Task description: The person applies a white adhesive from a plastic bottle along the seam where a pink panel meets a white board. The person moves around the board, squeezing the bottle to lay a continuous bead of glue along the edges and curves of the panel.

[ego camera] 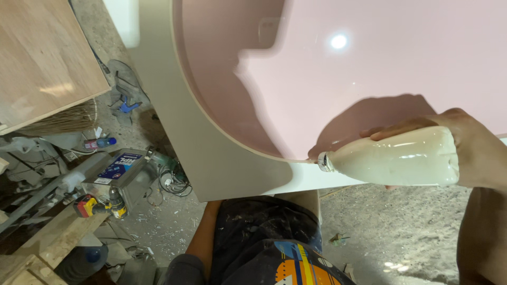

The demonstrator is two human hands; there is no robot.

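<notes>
Dusty workshop floor [401,227]; right hand [475,153] grips glue bottle [396,158] at pink panel [369,68] edge.

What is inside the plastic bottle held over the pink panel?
The bottle in the right hand is filled with an opaque cream-white liquid; its rear end is covered by the palm. The left hand is out of view.

1. Pink panel [401,63]: glossy, mirror-smooth, throwing back a lamp glare.
2. Beige board [211,158] around it: matt and even.
3. Bottle [396,158]: shiny clear plastic, creamy inside.
4. Plywood sheet [42,58]: bare wood grain.
5. Floor [401,232]: rough, dusty.
</notes>
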